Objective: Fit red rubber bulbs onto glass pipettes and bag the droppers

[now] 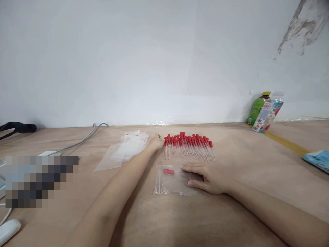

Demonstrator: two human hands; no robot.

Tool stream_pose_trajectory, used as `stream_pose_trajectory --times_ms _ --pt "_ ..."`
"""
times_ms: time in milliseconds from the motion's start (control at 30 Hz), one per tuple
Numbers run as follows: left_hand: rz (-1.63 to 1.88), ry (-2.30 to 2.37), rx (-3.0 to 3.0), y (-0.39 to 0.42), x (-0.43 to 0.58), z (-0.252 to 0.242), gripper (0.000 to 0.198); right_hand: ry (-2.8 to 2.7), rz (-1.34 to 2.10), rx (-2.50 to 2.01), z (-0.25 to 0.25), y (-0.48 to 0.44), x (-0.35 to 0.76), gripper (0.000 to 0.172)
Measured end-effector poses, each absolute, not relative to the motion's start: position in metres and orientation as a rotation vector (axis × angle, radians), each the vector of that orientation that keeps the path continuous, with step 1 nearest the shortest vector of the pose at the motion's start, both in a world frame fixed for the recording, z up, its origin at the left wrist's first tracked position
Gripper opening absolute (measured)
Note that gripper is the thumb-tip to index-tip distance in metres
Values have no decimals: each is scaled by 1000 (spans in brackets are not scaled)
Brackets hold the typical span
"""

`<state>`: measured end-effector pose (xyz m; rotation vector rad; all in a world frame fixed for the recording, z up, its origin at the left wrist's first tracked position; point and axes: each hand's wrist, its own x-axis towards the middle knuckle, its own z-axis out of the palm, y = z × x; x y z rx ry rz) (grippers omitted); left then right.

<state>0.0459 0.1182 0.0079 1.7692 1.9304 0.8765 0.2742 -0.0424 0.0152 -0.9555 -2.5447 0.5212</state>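
Observation:
Several glass droppers with red bulbs (190,144) lie in a row on the wooden table. My left hand (156,141) reaches to the left end of that row, its fingertips at the nearest red bulb; its fingers look closed together, and what they grip is too small to make out. A clear zip bag (177,185) lies flat in front of the row, with one red-bulbed dropper (169,171) inside. My right hand (203,176) rests on the bag's right part, thumb and fingers apart. A stack of clear bags (128,145) lies left of my left hand.
Two bottles, one green (257,109) and one with a printed label (267,116), stand by the wall at the right. A blue packet (318,159) lies at the right edge. Grey cables (83,140) and a white object (9,230) are on the left.

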Motion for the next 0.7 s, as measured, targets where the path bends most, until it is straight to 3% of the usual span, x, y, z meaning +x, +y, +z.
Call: stream_pose_trajectory --times_ms 133,300,500,700 --pt "746 1900 1703 126 44 8 20 -2539 511 -948 14 -41 274 56" --pt "768 1833 1585 127 43 8 29 -2531 520 -940 12 -41 275 55" --pt "1129 1691 1424 101 23 26 25 -2521 533 -954 14 -42 274 55" --pt "1537 1490 1324 22 -22 29 32 -2532 546 -950 13 -41 275 55"
